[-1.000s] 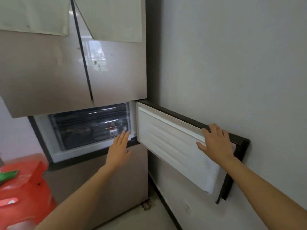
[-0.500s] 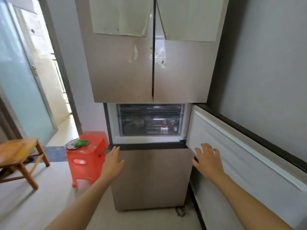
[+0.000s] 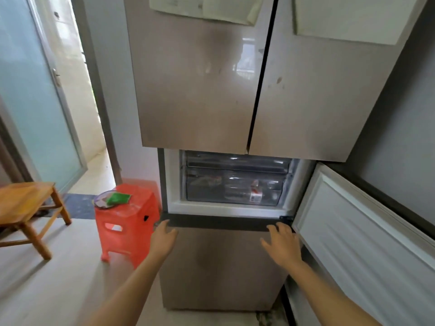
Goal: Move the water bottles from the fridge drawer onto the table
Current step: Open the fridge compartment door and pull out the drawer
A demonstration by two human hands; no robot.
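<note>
1. The left grip (image 3: 163,238) is released. Its fingers are straight and close together, holding nothing, with the tips at the left end of the dark strip (image 3: 223,223) just below the fridge drawer (image 3: 233,191). Whether they press the strip cannot be told.
2. The right grip (image 3: 283,245) is also released, with its fingers spread. Their tips are at the strip's right end, below the drawer's right corner, and contact is just as unclear.
3. Both bare forearms are cut off by the bottom edge.
4. The drawer is clear, ribbed plastic and sits pushed in within the open compartment.
5. The water bottles (image 3: 255,192) lie on their sides in the drawer's right half. Glare and ribbing blur them, so only one red-and-white label shows plainly and their number cannot be made out.
6. The drawer's left half holds a dim, crumpled bundle that is too murky to identify.
7. Directly above the drawer sits a shallower clear tray (image 3: 237,164) whose contents are hidden.
8. Right of the drawer, the compartment door (image 3: 364,231) stands swung open. It has a white ridged lining and a dark frame, and the right edge cuts it off.
9. Above the drawer are two glossy beige upper doors (image 3: 200,78), both closed. The pale sheets (image 3: 204,8) on them are cropped at the top.
10. Left of the drawer stands a red plastic stool (image 3: 128,220) carrying a clear round dish (image 3: 101,200) and a green packet (image 3: 117,198).
11. Farther left of the drawer is a low wooden desk (image 3: 21,203), partly out of view.
</note>
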